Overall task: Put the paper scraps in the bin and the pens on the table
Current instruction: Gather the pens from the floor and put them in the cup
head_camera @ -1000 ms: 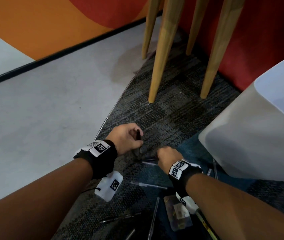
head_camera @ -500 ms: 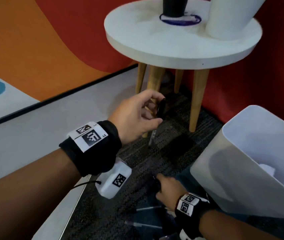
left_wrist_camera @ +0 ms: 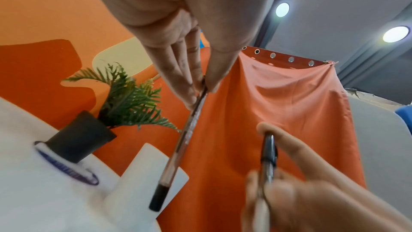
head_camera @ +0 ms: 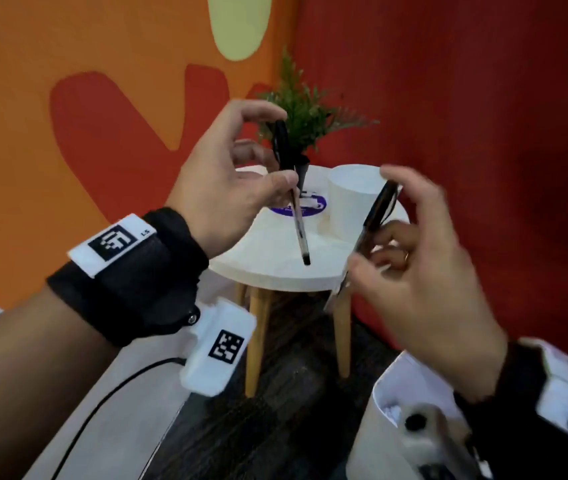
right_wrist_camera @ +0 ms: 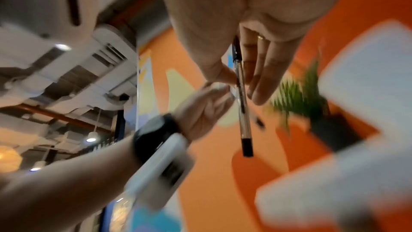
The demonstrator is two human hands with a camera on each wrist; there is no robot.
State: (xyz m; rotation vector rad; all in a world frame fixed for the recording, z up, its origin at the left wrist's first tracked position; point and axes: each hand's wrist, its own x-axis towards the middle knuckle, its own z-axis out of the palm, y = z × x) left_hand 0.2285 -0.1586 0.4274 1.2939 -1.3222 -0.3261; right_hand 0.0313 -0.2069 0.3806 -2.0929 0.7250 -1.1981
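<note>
My left hand (head_camera: 241,174) pinches a clear pen with a black cap (head_camera: 293,199) between thumb and fingers, its lower end hanging over the round white table (head_camera: 275,268). The left wrist view shows the same pen (left_wrist_camera: 178,145) hanging from the fingertips (left_wrist_camera: 194,85). To its right my right hand (head_camera: 410,244) holds a second black-capped pen (head_camera: 376,216), slanted, over the table's right edge. That pen (right_wrist_camera: 242,98) shows in the right wrist view too. The white bin (head_camera: 389,389) stands low at the right, with white paper scraps (head_camera: 391,412) inside.
On the table stand a small potted green plant (head_camera: 305,109) in a black pot on a purple disc (head_camera: 313,204), and a white container (head_camera: 351,199). Red and orange walls close in behind. Dark carpet (head_camera: 258,427) lies under the wooden table legs.
Both hands rose from the carpet to table height, each with a pen. The left went up first; the right followed from the floor. The view tilted up to the tabletop.
</note>
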